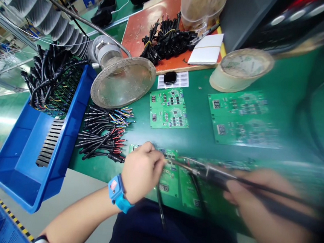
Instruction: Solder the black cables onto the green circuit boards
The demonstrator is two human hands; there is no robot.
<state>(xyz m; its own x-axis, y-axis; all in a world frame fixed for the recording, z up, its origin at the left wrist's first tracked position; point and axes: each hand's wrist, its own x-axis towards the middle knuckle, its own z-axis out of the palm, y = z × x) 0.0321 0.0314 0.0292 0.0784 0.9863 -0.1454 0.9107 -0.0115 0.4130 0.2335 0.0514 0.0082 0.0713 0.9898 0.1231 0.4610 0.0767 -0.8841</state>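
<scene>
Two bare hands work low in the frame over a green bench (197, 139). The left hand (142, 171), with a blue strap (118, 193) at its wrist, sits just left of the lower middle, partly covering a green circuit board (171, 175). Its fingers are bent and drawn close together, but whether their tips close on anything cannot be told. The right hand (261, 215), blurred at the lower right, has its fingers wrapped around a dark soldering iron (216, 175), whose metal tip points left and ends just beside the left fingertips, above that board. A black cable (160, 208) hangs down over the board's lower edge. Just right of it lies a second circuit board (187, 184), partly hidden by the iron. Two larger green panels (168, 109) (241, 117) lie flat farther up the bench, one near the middle, one to the right. Left of the hands are bunched cables (100, 140) with coloured wire ends. Above these hangs a wide metal funnel (122, 82), and at the left a tilted blue bin (14, 154) holds more cables. A tape roll (222, 79) stands at the upper right.
</scene>
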